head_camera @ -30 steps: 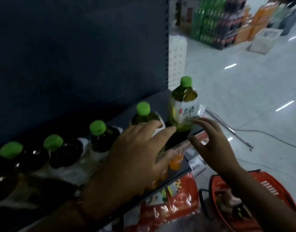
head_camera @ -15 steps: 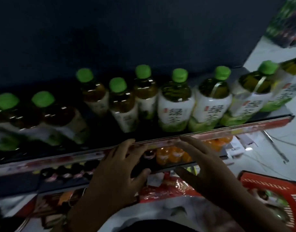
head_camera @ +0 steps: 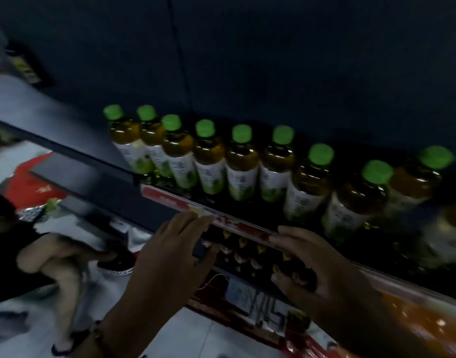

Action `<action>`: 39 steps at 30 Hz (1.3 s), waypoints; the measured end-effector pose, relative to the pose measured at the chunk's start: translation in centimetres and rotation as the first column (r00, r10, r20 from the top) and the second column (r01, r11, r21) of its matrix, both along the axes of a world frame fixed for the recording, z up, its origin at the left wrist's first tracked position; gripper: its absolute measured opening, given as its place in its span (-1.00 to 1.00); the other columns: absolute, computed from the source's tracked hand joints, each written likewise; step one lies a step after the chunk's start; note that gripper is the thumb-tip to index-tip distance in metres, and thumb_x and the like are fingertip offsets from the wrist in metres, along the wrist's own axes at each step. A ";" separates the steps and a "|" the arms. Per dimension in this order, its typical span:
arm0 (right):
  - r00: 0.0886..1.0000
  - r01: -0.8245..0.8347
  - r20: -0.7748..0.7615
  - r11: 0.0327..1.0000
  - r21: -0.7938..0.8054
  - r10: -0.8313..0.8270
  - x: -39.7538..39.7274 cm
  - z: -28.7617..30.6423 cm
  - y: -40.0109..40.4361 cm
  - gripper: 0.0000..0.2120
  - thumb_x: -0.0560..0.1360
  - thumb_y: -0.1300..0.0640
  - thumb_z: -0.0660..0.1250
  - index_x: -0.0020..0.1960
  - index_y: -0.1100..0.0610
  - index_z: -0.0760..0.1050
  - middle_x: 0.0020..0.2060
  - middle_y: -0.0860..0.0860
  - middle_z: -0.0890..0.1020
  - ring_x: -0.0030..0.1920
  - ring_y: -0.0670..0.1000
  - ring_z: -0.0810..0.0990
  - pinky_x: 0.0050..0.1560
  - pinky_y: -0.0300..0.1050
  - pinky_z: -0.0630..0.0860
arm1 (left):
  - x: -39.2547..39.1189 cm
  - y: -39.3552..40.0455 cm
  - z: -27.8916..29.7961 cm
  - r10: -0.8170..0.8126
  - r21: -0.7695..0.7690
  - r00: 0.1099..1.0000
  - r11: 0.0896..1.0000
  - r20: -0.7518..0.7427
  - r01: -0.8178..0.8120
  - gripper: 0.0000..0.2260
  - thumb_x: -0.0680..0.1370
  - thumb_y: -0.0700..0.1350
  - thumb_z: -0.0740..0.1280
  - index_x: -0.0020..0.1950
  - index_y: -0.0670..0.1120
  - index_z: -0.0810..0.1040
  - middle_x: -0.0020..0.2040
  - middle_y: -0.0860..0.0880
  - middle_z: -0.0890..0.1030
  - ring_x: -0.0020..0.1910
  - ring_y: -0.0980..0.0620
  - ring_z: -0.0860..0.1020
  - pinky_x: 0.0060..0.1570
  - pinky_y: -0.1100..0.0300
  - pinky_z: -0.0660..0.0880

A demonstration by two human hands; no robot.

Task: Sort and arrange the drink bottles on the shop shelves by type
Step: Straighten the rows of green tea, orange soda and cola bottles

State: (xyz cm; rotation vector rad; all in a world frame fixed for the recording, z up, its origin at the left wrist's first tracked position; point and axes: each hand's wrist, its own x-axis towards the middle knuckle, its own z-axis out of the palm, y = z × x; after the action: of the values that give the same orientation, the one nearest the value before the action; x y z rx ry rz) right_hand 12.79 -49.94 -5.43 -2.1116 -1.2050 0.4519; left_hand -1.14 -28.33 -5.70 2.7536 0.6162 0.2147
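Nine green-capped bottles [head_camera: 242, 161] line the shelf [head_camera: 170, 202] (both hands [head_camera: 170, 259] spread, empty) before them.

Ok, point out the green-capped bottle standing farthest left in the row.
It is the bottle at the row's left end, its green cap nearest the bare stretch of shelf, with no bottle beyond it.

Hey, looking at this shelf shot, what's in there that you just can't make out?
- Head view: print on the green-capped bottles is too blurred and dim to read.
- Price strip: text smeared; the left hand and right hand cover parts of it.
- Lower-shelf bottles: dark, half hidden behind both hands.
- Rightmost bottle: its lower part is lost in blur.
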 end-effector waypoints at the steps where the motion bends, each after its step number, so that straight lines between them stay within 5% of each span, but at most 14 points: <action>1: 0.999 -0.042 -0.019 0.999 -0.003 0.042 0.0 0.3 1.5 -0.63 0.47 -0.30 0.25 0.17 -0.61 0.18 0.35 -0.57 0.05 0.35 -0.50 0.08 0.12 -0.54 0.18 | -0.6 0.9 0.2 0.051 -0.003 0.999 0.999 0.007 -0.051 -0.54 0.56 0.17 0.28 0.44 0.08 0.43 0.34 0.06 0.49 0.22 -0.06 0.52 0.09 0.07 0.51; 6: 0.974 -0.226 0.037 0.972 0.068 0.224 0.4 0.5 7.8 -0.54 0.39 -0.39 0.12 0.30 -0.49 0.24 0.33 -0.59 0.09 0.34 -0.49 0.12 0.13 -0.55 0.20 | -2.5 3.7 0.4 0.270 0.058 0.961 0.960 0.053 -0.273 -0.52 0.52 0.01 0.45 0.42 0.02 0.48 0.31 -0.01 0.52 0.04 -0.09 0.60 -0.05 0.05 0.52; 10: 0.942 -0.327 0.115 0.940 0.099 0.315 0.6 1.7 11.8 -0.51 0.45 -0.28 0.16 0.38 -0.32 0.30 0.24 -0.66 0.07 0.27 -0.57 0.06 0.10 -0.64 0.09 | -3.6 5.2 0.7 0.401 0.075 0.914 0.911 0.063 -0.405 -0.54 0.52 0.03 0.44 0.41 0.03 0.49 0.31 -0.01 0.52 0.14 -0.12 0.56 -0.07 0.03 0.55; 16: 0.924 -0.360 0.202 0.916 0.175 0.324 -0.3 4.1 16.7 -0.48 0.45 -0.28 0.14 0.40 -0.27 0.29 0.37 -0.41 0.22 0.38 -0.34 0.20 0.30 -0.28 0.27 | -3.3 9.3 0.5 0.437 0.115 0.894 0.887 0.100 -0.447 -0.54 0.53 0.12 0.38 0.41 0.05 0.48 0.32 -0.02 0.51 0.14 -0.09 0.56 -0.10 0.07 0.56; 22: 0.925 -0.261 0.331 0.947 0.188 0.189 -1.3 5.7 22.9 -0.50 0.45 -0.24 0.16 0.37 -0.20 0.39 0.37 -0.33 0.28 0.36 -0.26 0.25 0.25 -0.31 0.21 | -2.8 17.7 -2.3 0.323 0.005 0.934 0.945 0.152 -0.327 -0.51 0.53 0.20 0.27 0.44 0.11 0.42 0.32 0.01 0.49 0.15 -0.04 0.54 -0.02 0.02 0.58; 26: 0.903 -0.077 0.430 0.981 0.177 -0.007 -1.9 5.6 27.8 -0.53 0.46 -0.13 0.30 0.35 -0.09 0.44 0.37 -0.13 0.41 0.35 -0.16 0.29 0.26 -0.12 0.29 | -1.8 24.2 -4.0 0.231 -0.147 0.959 0.967 0.163 -0.208 -0.44 0.55 0.11 0.38 0.52 0.16 0.30 0.40 0.06 0.40 0.27 0.02 0.47 0.10 0.13 0.51; 31: 0.851 0.204 0.466 0.970 0.130 -0.241 -3.0 6.7 31.6 -0.50 0.49 -0.18 0.22 0.40 -0.10 0.39 0.37 -0.20 0.33 0.36 -0.29 0.07 0.42 -0.24 -0.05 | 0.2 29.9 -4.0 0.034 -0.294 0.974 0.955 0.225 0.035 -0.33 0.52 0.18 0.38 0.57 0.12 0.20 0.43 0.11 0.37 0.29 0.13 0.45 0.06 0.29 0.37; 35: 0.770 0.361 0.548 0.931 0.045 -0.326 -2.4 8.5 33.5 -0.46 0.53 -0.13 0.30 0.47 -0.07 0.30 0.45 -0.06 0.33 0.46 -0.04 0.23 0.44 -0.10 0.12 | 2.8 32.6 -4.1 -0.140 -0.378 0.955 0.896 0.262 0.235 -0.30 0.45 0.14 0.48 0.52 0.15 0.26 0.33 0.13 0.47 0.20 0.24 0.46 0.03 0.44 0.39; 39: 0.818 0.408 0.494 0.902 -0.137 -0.295 -0.7 10.0 35.2 -0.35 0.54 -0.16 0.28 0.54 -0.02 0.16 0.46 0.02 0.35 0.41 0.02 0.34 0.33 -0.17 0.23 | 4.3 33.1 -4.5 -0.174 -0.548 0.944 0.779 0.280 0.306 -0.42 0.42 0.11 0.52 0.38 0.23 0.37 0.21 0.22 0.59 0.15 0.26 0.56 0.08 0.16 0.58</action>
State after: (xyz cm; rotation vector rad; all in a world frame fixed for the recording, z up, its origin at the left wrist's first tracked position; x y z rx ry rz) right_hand 12.08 -14.75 4.53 -2.6877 -0.9923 -0.1008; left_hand 3.15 4.76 -10.24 2.1349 0.2071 0.2139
